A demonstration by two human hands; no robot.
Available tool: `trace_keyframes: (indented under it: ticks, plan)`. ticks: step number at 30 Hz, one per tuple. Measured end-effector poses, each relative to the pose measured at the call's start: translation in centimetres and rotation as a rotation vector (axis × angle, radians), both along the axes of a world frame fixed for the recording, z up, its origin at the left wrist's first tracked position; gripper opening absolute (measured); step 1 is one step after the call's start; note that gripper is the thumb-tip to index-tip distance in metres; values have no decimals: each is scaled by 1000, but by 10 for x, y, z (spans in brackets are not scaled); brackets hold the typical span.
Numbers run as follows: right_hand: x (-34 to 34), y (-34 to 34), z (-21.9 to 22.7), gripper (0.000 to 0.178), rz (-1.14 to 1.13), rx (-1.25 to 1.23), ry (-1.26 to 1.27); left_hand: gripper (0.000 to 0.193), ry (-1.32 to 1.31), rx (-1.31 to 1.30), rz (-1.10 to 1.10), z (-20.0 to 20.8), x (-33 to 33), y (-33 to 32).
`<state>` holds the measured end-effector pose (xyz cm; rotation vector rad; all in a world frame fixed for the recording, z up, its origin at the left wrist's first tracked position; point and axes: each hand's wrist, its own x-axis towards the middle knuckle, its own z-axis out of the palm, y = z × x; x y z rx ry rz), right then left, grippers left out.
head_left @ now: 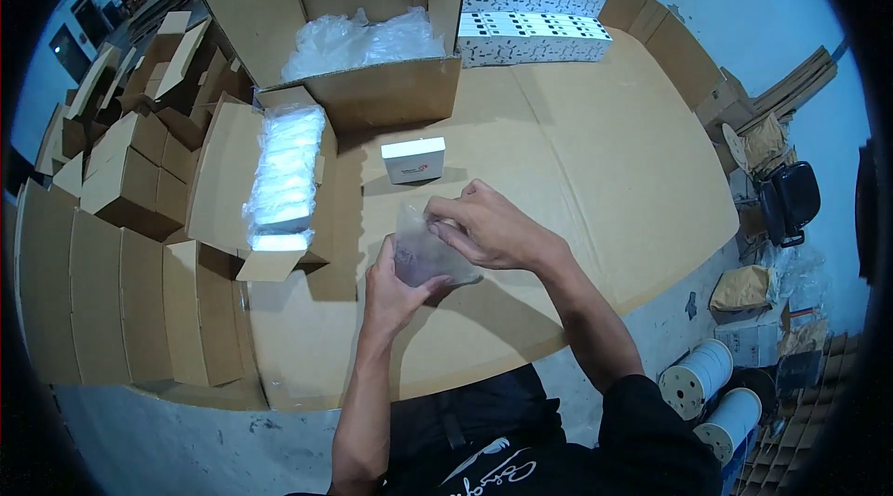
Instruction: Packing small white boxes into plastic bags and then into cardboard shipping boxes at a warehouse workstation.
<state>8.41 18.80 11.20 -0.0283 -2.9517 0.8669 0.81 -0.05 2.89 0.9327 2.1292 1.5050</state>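
Observation:
A translucent plastic bag (430,261) is held above the cardboard-covered table, between my two hands. My left hand (383,284) is closed around its lower left side, thumb along the bottom edge. With fingers bent in a pinch, my right hand (490,228) grips the bag's upper right part. Whether anything lies inside the bag is hard to tell. Just beyond the hands stands a small white box (414,163) with a little print on its front. To the left, an open carton (221,181) holds a row of plastic-wrapped white boxes (285,166).
A large open carton (391,98) full of clear plastic bags (367,38) stands at the back. Stacked white patterned boxes (535,35) are right of it. Folded brown cartons (139,170) crowd the left edge. Cable spools (696,377) and a black chair (789,203) are at the right.

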Motion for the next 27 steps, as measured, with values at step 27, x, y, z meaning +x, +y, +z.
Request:
trace_keyframes:
  ticks: [27]
  plan:
    - [-32,0,11,19,100,-318,-23,69,-73,17,144,-14,-1,-1]
